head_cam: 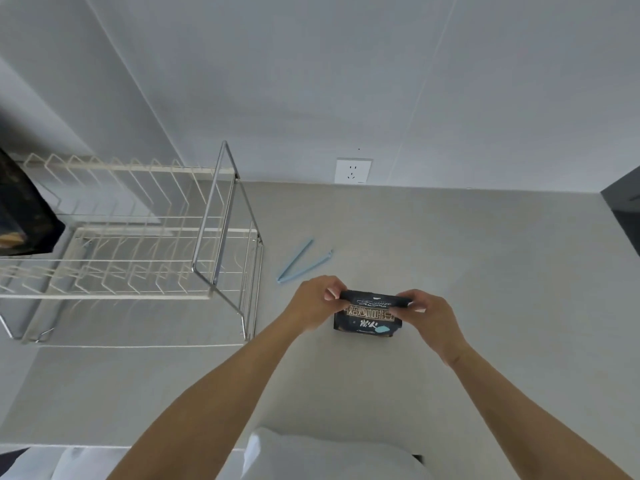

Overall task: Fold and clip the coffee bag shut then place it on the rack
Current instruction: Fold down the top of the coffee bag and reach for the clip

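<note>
A small black coffee bag [369,318] with gold and white lettering stands on the grey counter, its top edge rolled over. My left hand [317,303] pinches the left end of that folded top. My right hand [429,311] pinches the right end. A light blue bag clip [302,261] lies open in a V shape on the counter, just beyond the bag and to its left, untouched. The white wire rack [138,237] with a chrome frame stands at the left.
A dark bag [20,216] sits on the rack's left end. A wall socket [353,170] is on the back wall. A dark object [623,202] stands at the counter's right edge. The counter's front edge runs near my body.
</note>
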{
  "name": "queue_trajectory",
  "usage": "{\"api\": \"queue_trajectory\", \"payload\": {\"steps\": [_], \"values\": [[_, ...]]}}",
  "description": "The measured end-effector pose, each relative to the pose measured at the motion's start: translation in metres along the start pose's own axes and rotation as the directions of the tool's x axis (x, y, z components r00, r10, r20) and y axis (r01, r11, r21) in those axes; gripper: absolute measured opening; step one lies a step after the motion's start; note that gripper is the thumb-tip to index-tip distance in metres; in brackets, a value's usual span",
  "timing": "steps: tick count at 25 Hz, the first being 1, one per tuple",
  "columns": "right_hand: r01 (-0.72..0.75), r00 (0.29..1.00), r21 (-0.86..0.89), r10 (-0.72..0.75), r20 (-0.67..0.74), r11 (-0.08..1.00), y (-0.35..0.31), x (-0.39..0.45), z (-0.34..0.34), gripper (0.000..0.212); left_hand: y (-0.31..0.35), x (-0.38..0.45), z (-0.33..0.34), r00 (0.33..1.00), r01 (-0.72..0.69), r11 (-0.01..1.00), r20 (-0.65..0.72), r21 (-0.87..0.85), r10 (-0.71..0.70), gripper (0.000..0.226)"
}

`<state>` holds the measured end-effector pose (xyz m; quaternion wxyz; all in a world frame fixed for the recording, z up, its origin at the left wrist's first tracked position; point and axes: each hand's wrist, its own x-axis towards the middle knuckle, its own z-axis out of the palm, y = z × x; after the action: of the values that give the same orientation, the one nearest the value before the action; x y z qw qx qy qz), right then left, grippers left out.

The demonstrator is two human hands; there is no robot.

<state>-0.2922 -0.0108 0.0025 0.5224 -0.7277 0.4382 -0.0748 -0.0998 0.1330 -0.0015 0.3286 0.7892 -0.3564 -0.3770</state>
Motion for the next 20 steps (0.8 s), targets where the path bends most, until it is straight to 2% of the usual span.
{"api": "queue_trajectory", "payload": {"steps": [3,7,11,15,20], "values": [[0.003,0.998,0.024,-0.002,-0.068,1.000,0.005,-0.006,0.007,0.015,-0.005,-0.005,0.011,0.996,-0.029,1.000,-0.087,-0.008,0.028,0.011],[-0.014,0.995,0.045,0.019,-0.100,0.999,0.007,-0.006,0.016,0.015,-0.008,-0.006,0.020,0.987,-0.058,0.996,-0.149,0.064,0.067,0.007],[0.020,0.992,-0.012,-0.022,-0.127,1.000,0.007,-0.008,0.015,0.013,-0.008,-0.011,0.023,0.976,-0.067,0.995,-0.201,0.068,0.079,0.003],[0.098,0.988,0.016,-0.096,-0.119,0.995,0.018,-0.033,0.013,0.036,-0.011,-0.032,0.025,0.963,-0.148,0.988,-0.221,0.042,0.153,0.010],[0.159,0.987,-0.032,-0.160,-0.009,0.987,0.029,-0.063,0.013,0.029,-0.026,-0.074,0.032,0.951,-0.236,0.970,-0.196,0.051,0.241,0.012]]}}
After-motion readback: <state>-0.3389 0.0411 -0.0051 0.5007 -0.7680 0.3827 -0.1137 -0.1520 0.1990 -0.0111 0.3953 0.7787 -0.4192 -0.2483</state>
